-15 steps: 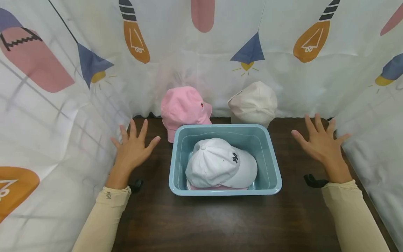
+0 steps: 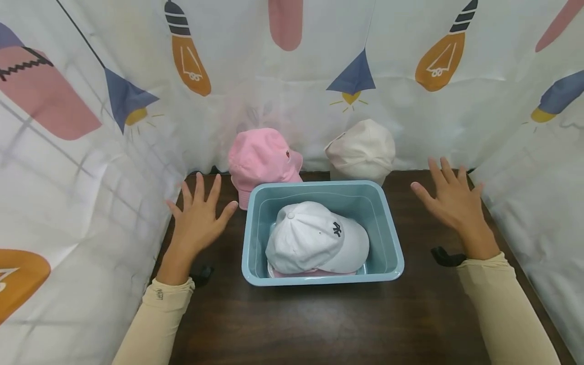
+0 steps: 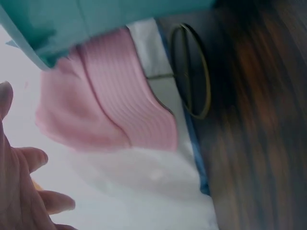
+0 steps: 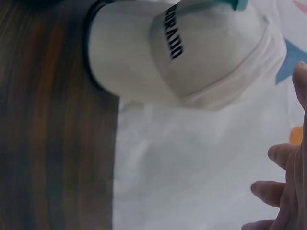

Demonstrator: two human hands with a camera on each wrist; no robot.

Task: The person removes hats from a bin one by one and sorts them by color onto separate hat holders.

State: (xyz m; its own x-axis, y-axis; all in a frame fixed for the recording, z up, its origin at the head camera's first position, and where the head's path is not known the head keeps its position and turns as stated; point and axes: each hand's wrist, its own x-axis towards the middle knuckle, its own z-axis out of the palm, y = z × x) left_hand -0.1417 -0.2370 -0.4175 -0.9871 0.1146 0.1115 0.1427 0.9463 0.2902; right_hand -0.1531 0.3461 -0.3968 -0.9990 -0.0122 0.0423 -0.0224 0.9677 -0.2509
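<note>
A light blue plastic basin [image 2: 319, 280] stands in the middle of the dark table. In it lies a white baseball cap [image 2: 301, 243] with a dark logo, its brim toward the right. Something pink [image 2: 315, 273] shows under that cap, mostly covered. My left hand [image 2: 193, 225] hovers left of the basin, fingers spread and holding nothing. To the right of the basin my right hand [image 2: 456, 205] is likewise spread, with nothing in it. Behind the basin sit a pink cap [image 2: 260, 154] at left and a cream cap [image 2: 365, 152] at right, which bears dark lettering in the right wrist view.
A white curtain [image 2: 283, 101] printed with lamps and bulbs hangs along the back and both sides. The brown wooden table [image 2: 319, 324] reaches toward me in front of the basin. A thin metal loop [image 3: 204, 76] lies near the pink cap in the left wrist view.
Both hands have come slightly inward toward the basin, still spread. The head view has shifted a little; the caps and the basin stay in place.
</note>
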